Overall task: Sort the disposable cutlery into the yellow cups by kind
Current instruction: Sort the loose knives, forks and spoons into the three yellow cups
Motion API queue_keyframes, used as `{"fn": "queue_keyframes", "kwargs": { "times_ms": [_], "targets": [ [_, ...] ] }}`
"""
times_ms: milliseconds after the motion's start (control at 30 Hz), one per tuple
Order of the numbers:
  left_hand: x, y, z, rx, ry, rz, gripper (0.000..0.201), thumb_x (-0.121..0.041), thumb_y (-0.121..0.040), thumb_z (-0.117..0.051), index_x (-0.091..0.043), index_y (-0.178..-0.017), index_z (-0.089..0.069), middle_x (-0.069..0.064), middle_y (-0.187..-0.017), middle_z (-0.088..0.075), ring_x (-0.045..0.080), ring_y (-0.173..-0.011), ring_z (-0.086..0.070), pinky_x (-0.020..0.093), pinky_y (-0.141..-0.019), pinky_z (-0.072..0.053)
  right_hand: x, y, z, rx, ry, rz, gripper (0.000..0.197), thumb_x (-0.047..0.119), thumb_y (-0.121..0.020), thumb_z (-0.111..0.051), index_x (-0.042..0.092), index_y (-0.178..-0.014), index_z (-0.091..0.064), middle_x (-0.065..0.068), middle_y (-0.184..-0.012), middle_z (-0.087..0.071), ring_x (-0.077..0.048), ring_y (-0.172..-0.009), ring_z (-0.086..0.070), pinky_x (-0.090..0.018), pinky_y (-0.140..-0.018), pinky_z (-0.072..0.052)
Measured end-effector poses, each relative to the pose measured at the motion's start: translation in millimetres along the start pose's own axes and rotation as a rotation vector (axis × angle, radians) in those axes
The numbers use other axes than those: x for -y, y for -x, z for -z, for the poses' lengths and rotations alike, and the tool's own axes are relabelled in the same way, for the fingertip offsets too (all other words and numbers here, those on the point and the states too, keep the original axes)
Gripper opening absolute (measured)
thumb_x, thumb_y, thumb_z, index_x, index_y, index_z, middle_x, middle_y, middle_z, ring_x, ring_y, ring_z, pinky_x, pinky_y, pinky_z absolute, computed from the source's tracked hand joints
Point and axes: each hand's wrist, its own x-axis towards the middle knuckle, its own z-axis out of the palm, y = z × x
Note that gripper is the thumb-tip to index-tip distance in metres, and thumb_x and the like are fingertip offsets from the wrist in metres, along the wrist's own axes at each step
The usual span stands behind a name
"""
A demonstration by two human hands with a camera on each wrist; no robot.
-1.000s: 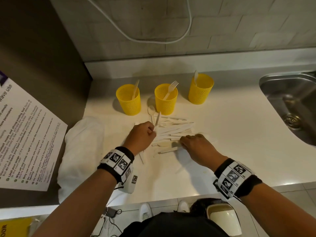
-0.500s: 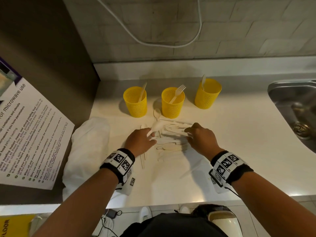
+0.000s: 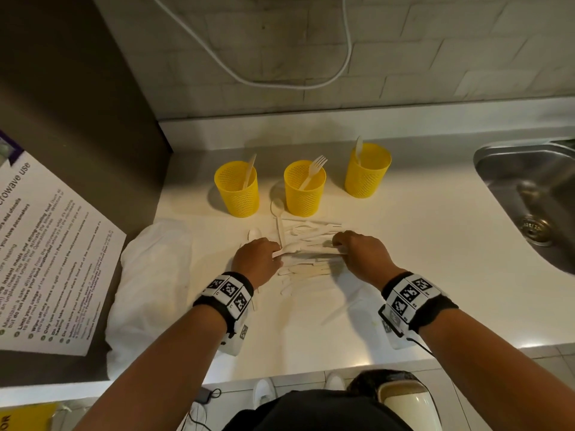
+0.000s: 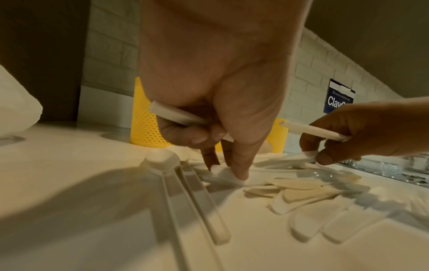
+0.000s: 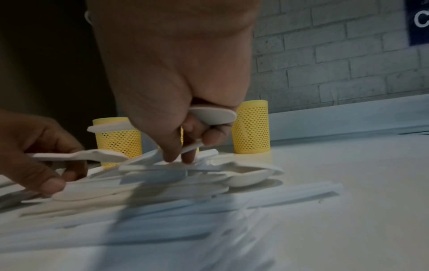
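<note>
Between both hands (image 3: 306,251), the cutlery pile (image 3: 306,269) lay crosswise; each hand already gripped one piece, yellow cups (image 3: 305,188) just beyond.

Shared kitchenette — sink (image 3: 529,194), microwave-use notice (image 3: 46,259)

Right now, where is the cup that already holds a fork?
In the head view, the cup with the fork is the middle of three yellow cups at the back of the counter, just beyond the loose cutlery pile and both hands.
</note>
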Motion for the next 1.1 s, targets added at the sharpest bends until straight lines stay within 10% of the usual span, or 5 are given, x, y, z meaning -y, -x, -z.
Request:
{"fn": "queue_keyframes", "kwargs": {
  "times_ms": [200, 433, 700, 833, 1100],
  "targets": [
    [-4.8, 1.6, -3.2, 0.079, 0.095, 0.016, 0.035, -0.036, -0.083, -0.069, -0.022, -0.113, -0.058, 0.000, -0.111, -0.067, 0.023, -0.097, -0.062, 0.027, -0.070, -0.037, 8.9, 6.9, 1.4, 0.206, -0.085, 0.016, 0.059, 0.049, -0.084, -0.065, 0.026, -0.135, -0.048, -0.003, -0.121, -0.054, -0.028, -0.100, -0.063, -0.032, -0.082, -0.047],
    [-3.3, 3.5, -0.7, 0.031, 0.231, 0.048, 0.046, -0.047, -0.074, -0.076, -0.020, -0.109, -0.061, -0.001, -0.107, -0.066, 0.020, -0.091, -0.060, 0.026, -0.070, -0.039, 15.8, -1.1, -5.3, 0.098, 0.131, 0.104, 0.033, 0.028, -0.097, -0.051, 0.023, -0.130, -0.053, -0.003, -0.115, -0.060, -0.030, -0.091, -0.064, -0.032, -0.070, -0.044],
    [-9.6, -0.5, 14.1, -0.079, 0.812, 0.285, 0.039, -0.056, -0.084, -0.061, -0.019, -0.098, -0.062, -0.002, -0.084, -0.064, 0.020, -0.080, -0.060, 0.033, -0.073, -0.049, 2.5, -6.6, 19.8, -0.136, -0.133, 0.033, 0.030, 0.031, -0.097, -0.054, 0.019, -0.123, -0.062, -0.008, -0.102, -0.068, -0.032, -0.086, -0.064, -0.031, -0.066, -0.042],
    [-37.6, 3.7, 15.6, 0.014, 1.239, 0.345, 0.029, -0.045, -0.089, -0.062, -0.019, -0.098, -0.057, -0.004, -0.073, -0.041, 0.011, -0.057, -0.032, 0.023, -0.048, -0.026, 12.2, -13.0, 32.2, -0.168, -0.428, -0.023, 0.019, 0.025, -0.093, -0.060, 0.008, -0.092, -0.069, -0.011, -0.075, -0.065, -0.025, -0.065, -0.053, -0.030, -0.059, -0.036],
    [-80.0, -1.3, 4.7, 0.077, 1.407, 0.360, 0.028, -0.044, -0.099, -0.043, -0.023, -0.105, -0.060, -0.004, -0.093, -0.060, 0.011, -0.079, -0.051, 0.025, -0.059, -0.038, 53.2, -14.2, 42.2, 0.050, -0.724, -0.096, 0.027, 0.024, -0.093, -0.058, 0.011, -0.071, -0.067, 0.006, -0.060, -0.063, -0.003, -0.051, -0.053, -0.024, -0.055, -0.043]
  ]
}}
